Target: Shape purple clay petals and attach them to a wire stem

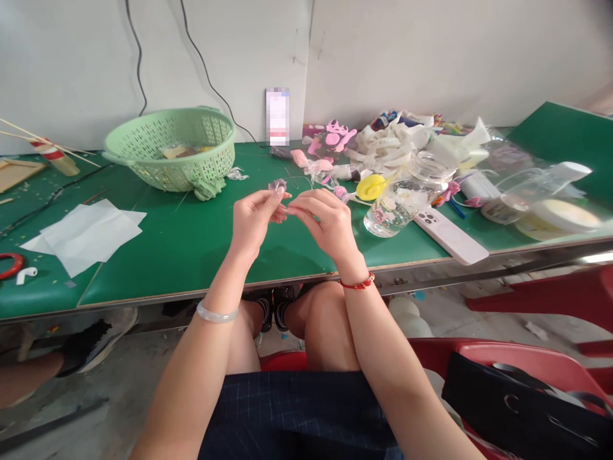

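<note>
A long green bench (pixel 191 255) is stretching across the view, its smooth mat running along a white wall, while a red plastic chair (pixel 522 358) is standing at the right with a black bag (pixel 522 409) lying on it. At the far edge, a pale green colander (pixel 167 150) is sitting with its perforated plastic walls curving up around some scraps. Over on the right, a heap of glossy white ribbon (pixel 393 144) is piling up behind a clear glass jar (pixel 407 198), which is lying tilted just beside a white phone case (pixel 450 235). Pink foam cutouts (pixel 330 140) are crowding the heap, and thin white paper sheets (pixel 86 233) are lying flat at the left.

Now to the arms: both forearms are rising from the lap and angling inward, wrists lifted above the bench's front edge. A pale bangle (pixel 217 313) is circling the left wrist, a red cord bracelet (pixel 357 282) the right. The left hand (pixel 253 223) and right hand (pixel 323 223) are meeting at the fingertips, curled and closed. The left thumb and forefinger are pinching a small translucent scrap (pixel 278 186), up above the mat. Whether the right fingers are gripping anything, I cannot tell.
</note>
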Demonstrator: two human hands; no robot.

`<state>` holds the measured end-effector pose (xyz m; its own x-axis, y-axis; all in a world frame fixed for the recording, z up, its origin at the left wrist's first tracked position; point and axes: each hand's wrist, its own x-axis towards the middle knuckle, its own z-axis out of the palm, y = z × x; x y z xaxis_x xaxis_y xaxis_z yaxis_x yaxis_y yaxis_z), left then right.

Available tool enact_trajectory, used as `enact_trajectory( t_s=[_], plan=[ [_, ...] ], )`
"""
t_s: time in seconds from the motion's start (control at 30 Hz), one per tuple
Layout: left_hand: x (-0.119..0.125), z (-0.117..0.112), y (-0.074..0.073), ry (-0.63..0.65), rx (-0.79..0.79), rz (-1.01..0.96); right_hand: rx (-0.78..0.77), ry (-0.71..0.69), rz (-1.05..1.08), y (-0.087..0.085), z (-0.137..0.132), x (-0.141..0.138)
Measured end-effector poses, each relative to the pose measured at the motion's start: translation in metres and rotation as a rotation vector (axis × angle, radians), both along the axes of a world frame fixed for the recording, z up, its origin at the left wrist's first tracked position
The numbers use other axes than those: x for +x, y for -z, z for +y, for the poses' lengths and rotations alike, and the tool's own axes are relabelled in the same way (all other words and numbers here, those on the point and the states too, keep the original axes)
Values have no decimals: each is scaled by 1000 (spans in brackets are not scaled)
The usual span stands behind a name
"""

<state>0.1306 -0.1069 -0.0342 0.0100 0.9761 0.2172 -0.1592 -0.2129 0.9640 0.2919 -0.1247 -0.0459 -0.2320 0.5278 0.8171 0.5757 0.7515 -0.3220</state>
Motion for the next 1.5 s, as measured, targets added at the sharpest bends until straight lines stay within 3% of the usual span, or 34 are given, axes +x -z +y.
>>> enact_trajectory(
  t_s=[0.33, 0.53, 0.87, 1.23, 1.37, 1.5],
  plan=[
    [1, 0, 1, 2, 34, 59, -40, 42, -52, 1, 0, -1],
    [5, 0, 2, -41, 120, 89, -69, 6, 40, 2, 2, -6],
    [14, -6, -2, -209, 266, 225, -155, 48, 169, 9, 10, -16],
    [8, -9, -1, -201, 451, 417, -358, -141, 245, 9, 15, -8],
    [8, -6, 1, -221, 387, 368, -425, -156, 280, 10, 14, -8],
    [9, -3, 1, -257, 232, 214, -230, -71, 243, 5, 7, -7]
  ],
)
